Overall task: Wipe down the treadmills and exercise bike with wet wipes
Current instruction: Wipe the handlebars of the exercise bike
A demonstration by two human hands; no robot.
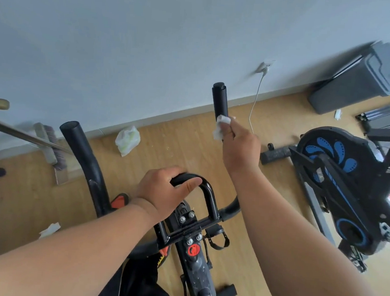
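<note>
1. White wet wipe (221, 126) pinched in right hand (238, 149), pressed against lower end of black right handlebar grip (220, 100) of exercise bike (197, 227); fingers curled round the wipe, apparently to rub along the grip.
2. Left hand (165, 190) wrapped over centre loop bar (205, 190), thumb along the top, likely steadying the bike against the wiping.
3. Left handlebar grip (81, 153) free, untouched by either hand.
4. Second bike (350, 183), black and blue, off to the right near grey bin (360, 79) by the wall; crumpled wipes or tissues on wooden floor (170, 150), probably discarded after use.
5. Plastic bag (127, 140) near the skirting; contents hard to make out.
6. Broom (49, 145) leaning at left, handle cut off by frame edge.
7. Treadmill possibly at far right edge, mostly cropped and blurred; cannot tell for certain.
8. Right fingertips hidden behind wipe and grip; lower bike frame partly cut off.
</note>
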